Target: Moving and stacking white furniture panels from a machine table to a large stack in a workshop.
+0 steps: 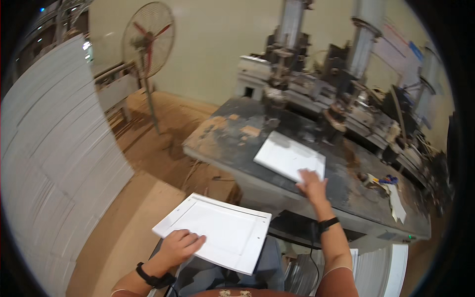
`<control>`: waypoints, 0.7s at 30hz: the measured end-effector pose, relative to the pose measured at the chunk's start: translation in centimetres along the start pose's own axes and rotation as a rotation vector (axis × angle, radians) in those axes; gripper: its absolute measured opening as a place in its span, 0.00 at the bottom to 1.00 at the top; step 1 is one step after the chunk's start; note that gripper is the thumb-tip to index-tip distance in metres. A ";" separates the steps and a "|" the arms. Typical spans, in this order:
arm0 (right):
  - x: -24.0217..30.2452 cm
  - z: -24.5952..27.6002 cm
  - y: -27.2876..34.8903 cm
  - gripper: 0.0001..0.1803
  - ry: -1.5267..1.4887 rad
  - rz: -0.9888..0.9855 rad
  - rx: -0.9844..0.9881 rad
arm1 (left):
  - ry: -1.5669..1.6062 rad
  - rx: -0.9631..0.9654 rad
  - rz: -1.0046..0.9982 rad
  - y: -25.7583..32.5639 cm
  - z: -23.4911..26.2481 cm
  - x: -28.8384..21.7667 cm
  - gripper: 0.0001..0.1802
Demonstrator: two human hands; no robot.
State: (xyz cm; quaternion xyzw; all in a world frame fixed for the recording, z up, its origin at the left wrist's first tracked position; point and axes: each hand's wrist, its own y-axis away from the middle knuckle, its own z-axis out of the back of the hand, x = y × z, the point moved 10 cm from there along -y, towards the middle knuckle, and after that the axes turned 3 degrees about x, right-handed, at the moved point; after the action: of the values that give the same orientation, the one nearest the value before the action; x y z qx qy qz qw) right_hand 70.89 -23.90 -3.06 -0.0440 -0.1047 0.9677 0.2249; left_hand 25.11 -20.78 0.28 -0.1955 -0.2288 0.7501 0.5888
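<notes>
A white rectangular panel with an inset rectangular outline and small dark holes near its edges lies tilted above my lap. My left hand grips its near left edge, with the fingers curled over the top face and the thumb side toward the panel's middle. On the dark machine table, a second white panel lies flat near the front edge. My right hand is closed on its near right corner, fingertips on the top face; the underside of that grip is hidden.
Machine heads with upright cylinders line the table's back. Offcuts and a blue-handled tool lie at its right. A tall stack of white panels stands left; a pedestal fan stands behind. More panels are at lower right.
</notes>
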 end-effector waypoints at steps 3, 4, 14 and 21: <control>-3.5 -3.0 -4.6 0.28 -0.109 -0.087 0.072 | -0.131 0.048 0.230 6.7 4.9 -0.2 0.21; -3.4 -2.9 -5.8 0.25 -0.081 0.016 0.016 | -0.199 0.072 0.331 9.3 6.4 -0.4 0.22; -2.3 -4.0 -8.1 0.27 0.007 -0.108 -0.007 | -0.825 0.041 1.058 32.6 16.1 -2.8 0.22; -2.8 0.5 6.2 0.29 -0.170 0.304 -0.261 | -0.866 0.228 1.286 42.2 15.6 2.6 0.26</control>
State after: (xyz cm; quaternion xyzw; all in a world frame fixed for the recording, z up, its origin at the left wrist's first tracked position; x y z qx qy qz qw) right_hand 70.70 -30.70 -3.89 -0.0062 -0.2399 0.9690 0.0589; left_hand -17.77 -28.53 -11.25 0.0820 -0.2012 0.9723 -0.0865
